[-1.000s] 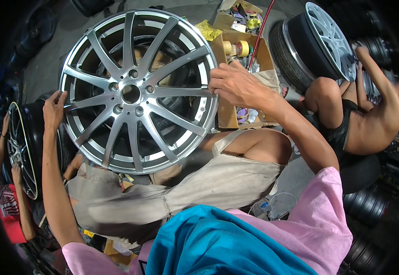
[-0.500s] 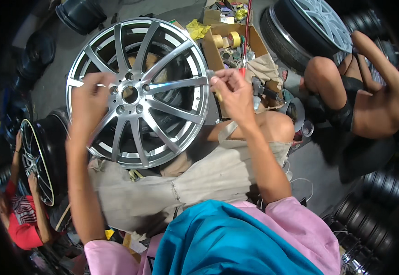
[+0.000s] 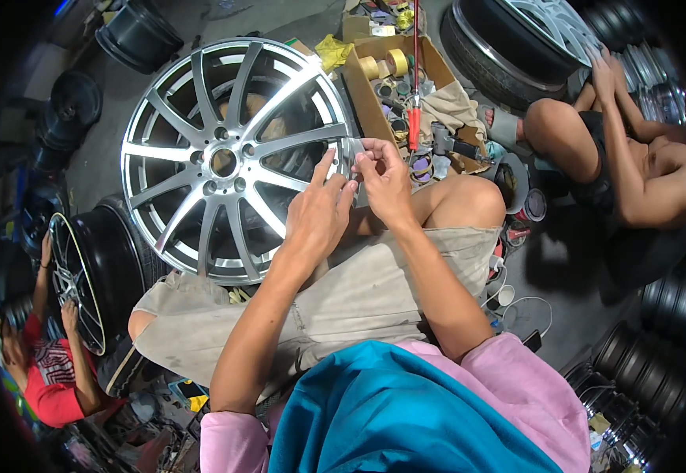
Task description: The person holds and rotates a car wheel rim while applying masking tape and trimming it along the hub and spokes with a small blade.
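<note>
The wheel (image 3: 242,167) faces you in the frame's upper left, likely for easy reach. By its right edge, your left hand (image 3: 317,217) spreads loosely, seemingly empty; your right hand (image 3: 390,185), fingertips nearly meeting, apparently pinches a grey strip (image 3: 356,150) for control.

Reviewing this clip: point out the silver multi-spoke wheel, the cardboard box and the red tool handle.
Silver multi-spoke wheel (image 3: 224,187): head view, on its hub.
Cardboard box (image 3: 366,98): head view, on its left wall.
Red tool handle (image 3: 414,128): head view, on its middle.
</note>
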The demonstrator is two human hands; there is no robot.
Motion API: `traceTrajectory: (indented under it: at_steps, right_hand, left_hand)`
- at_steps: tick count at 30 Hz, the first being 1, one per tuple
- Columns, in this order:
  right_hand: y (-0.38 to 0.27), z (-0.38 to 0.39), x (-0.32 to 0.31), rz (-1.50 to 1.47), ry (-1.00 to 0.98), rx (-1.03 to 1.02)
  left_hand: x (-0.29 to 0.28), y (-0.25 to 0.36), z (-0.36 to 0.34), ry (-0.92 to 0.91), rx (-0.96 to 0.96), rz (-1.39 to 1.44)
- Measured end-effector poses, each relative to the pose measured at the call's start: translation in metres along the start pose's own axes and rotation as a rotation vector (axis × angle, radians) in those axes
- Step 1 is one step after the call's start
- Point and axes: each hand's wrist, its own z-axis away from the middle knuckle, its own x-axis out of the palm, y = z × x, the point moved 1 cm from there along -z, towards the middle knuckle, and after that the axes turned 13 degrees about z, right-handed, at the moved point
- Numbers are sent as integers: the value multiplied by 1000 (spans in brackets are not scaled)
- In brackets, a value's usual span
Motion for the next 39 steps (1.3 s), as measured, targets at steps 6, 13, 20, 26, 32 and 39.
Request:
traceTrajectory:
  at_steps: [6,13,20,26,32,39]
  right_hand:
    - [6,-4,-2,279,118,-112]
    - [-12,-10,-3,341,77,-141]
    - [-23,-16,10,449,50,-225]
    - [-16,-18,14,493,73,-263]
    - [-19,-17,16,454,118,-310]
    - [-12,-17,17,396,128,-312]
  left_hand:
    - [7,-6,-10,-4,-26,2]
    - [4,-10,-15,-18,-56,74]
    - [-3,-19,-15,-4,-82,130]
    - [-5,-20,-15,-3,-108,144]
    - [-2,-22,-16,15,-95,109]
    - [-3,-10,-17,0,-125,119]
